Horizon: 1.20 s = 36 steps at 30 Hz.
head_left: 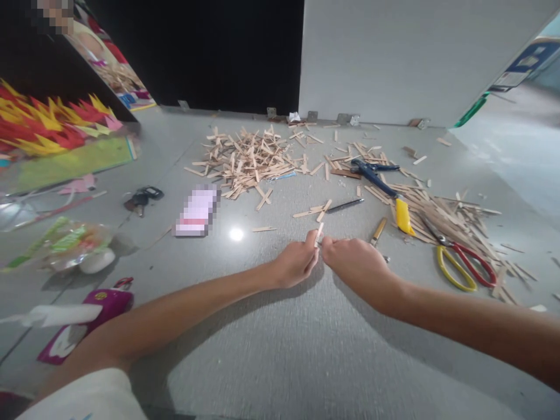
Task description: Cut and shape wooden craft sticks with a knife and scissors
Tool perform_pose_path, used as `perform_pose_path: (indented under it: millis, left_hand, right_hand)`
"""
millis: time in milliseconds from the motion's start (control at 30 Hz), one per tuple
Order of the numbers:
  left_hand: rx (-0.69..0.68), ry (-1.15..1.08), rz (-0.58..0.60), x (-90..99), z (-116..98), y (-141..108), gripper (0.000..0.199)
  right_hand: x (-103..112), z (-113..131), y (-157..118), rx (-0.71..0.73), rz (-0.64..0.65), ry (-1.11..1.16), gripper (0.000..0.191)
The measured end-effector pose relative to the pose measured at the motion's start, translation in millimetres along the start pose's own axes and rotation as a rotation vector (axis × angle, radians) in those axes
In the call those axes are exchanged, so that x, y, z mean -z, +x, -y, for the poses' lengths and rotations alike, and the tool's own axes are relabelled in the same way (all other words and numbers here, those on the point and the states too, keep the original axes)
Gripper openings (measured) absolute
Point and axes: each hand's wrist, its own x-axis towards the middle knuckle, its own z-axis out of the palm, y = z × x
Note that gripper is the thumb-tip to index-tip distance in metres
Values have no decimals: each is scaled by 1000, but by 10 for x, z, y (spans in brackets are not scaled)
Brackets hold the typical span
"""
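Observation:
My left hand (pixel 297 262) and my right hand (pixel 356 262) meet over the grey floor, knuckles up. Both pinch one short wooden stick (pixel 319 233) that pokes up between the fingertips. A yellow-handled cutter (pixel 402 216) and a wooden-handled tool (pixel 378 230) lie just beyond my right hand. A big pile of wooden sticks (pixel 245 160) sits farther back. More cut sticks (pixel 441 213) spread to the right.
Red-and-yellow scissors (pixel 464 265) lie at the right, blue pliers (pixel 371 174) and a dark pen (pixel 345 205) behind. A phone (pixel 196 211) and keys (pixel 142 198) lie left of centre. A magenta pouch (pixel 94 315), plastic bags (pixel 65 242) and coloured paper (pixel 56 125) fill the left. A white wall panel (pixel 394 58) stands behind.

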Motion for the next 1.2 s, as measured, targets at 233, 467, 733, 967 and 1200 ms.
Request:
perform_pose_path:
  millis: [233,467,733,967,1200]
  left_hand:
    - [-7,29,-21,-25,8,21,43]
    - [-16,18,0,-9,2,-14,38]
    - [-26,6,-35,-25,2,1,35]
    - [-22,6,-48,-24,1,-4,31]
    - [-9,1,-47,-17,-19,-4,31]
  right_hand:
    - [-13,-127,43,22,41,9,14]
    - [88,-12,15,12,52,34,14]
    - [121,-56,70,32,75,45,14]
    - [125,-133,147,41,94,51,20]
    - [107,-13,92,4,95,45,19]
